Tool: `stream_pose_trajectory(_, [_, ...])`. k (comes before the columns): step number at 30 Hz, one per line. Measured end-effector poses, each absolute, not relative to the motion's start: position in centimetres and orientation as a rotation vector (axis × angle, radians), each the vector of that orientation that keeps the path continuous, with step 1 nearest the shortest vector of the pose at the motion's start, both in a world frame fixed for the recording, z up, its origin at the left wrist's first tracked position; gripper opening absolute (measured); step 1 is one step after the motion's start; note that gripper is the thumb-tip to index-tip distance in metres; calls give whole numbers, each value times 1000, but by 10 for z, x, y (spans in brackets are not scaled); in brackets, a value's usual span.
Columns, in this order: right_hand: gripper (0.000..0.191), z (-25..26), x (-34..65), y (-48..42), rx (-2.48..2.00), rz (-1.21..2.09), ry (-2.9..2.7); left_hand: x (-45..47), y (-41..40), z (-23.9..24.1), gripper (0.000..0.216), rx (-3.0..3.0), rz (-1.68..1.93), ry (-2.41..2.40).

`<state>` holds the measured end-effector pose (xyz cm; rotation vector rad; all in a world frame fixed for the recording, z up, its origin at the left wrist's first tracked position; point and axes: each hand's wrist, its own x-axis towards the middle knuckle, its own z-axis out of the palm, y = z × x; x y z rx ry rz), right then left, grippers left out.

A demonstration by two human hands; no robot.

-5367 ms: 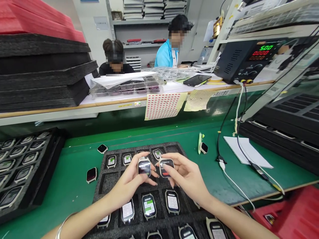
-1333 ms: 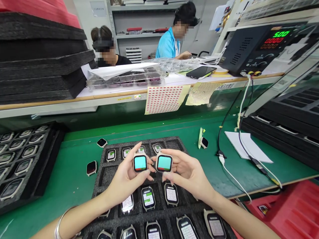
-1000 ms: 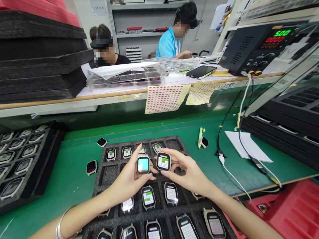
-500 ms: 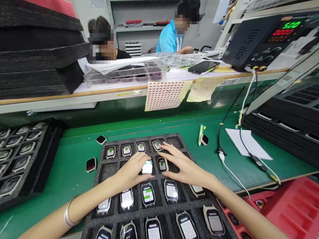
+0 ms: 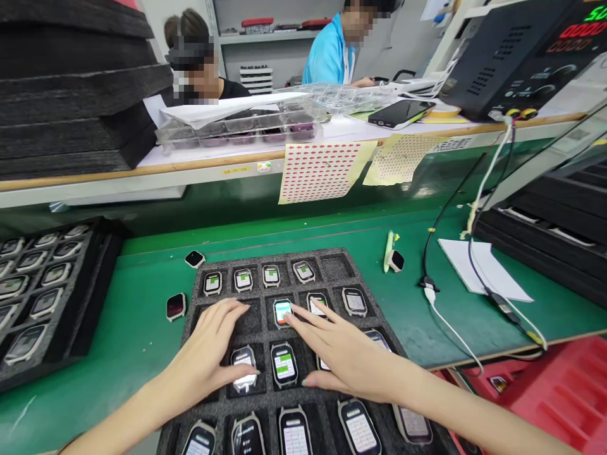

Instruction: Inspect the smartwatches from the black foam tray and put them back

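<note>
A black foam tray [image 5: 265, 404] holds several smartwatch cases without straps, most with lit screens, set in square pockets. My right hand [image 5: 351, 357] reaches over the tray from the right, fingers spread. Its index fingertip lies at a watch with a cyan and orange screen [image 5: 283, 311] in the second row and seems to touch it. My left hand [image 5: 208, 347] hovers over the left side, open and holding nothing. Its thumb passes over a watch with a bright white screen [image 5: 243, 373]; contact I cannot tell. A watch with a green-marked list [image 5: 284, 366] sits between my hands.
Two loose watches [image 5: 176, 306] lie left of the tray; another watch [image 5: 395, 261] rests by a green pen-like stick [image 5: 389, 246]. Cables [image 5: 441, 316] and white paper [image 5: 484, 272] lie right. A second watch tray [image 5: 42, 303] stands left. A power supply [image 5: 512, 63] and two people are beyond.
My left hand has moved left and down, off the second-row watch. My right hand has shifted down, its index finger now at that watch, whose white screen has turned cyan and orange.
</note>
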<state>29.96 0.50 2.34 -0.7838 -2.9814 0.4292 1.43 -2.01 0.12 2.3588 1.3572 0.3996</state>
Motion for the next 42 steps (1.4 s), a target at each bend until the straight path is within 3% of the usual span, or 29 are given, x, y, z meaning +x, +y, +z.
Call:
stream_pose_trajectory(6, [81,33,317,-1,-913,331,-2922,-24,-59,-24,63,2107,586,1675])
stream_pose_trajectory(11, [69,9,342,-6,-1436,258,-2527,-22,-86,-43,50,1783,871,1761])
stream_pose_trajectory(15, [64,-5,354,-2,-1699,475,-2101,-13,-92,-44,46,1634,990,1741])
stream_pose_trajectory(23, [60,-10,359,33,-1538,677,-1934,-21,-59,-51,41,1784,1007,1718])
stream_pose_trajectory(28, [66,7,342,46,-1428,409,-2238,-20,-38,-39,36,1983,842,1713])
stream_pose_trajectory(33, [79,19,300,29,-960,306,-2776,-31,-39,-18,39,2229,611,1697])
stream_pose_trajectory(42, [84,18,290,29,-869,249,-2867,-46,-36,-5,33,2650,329,1599])
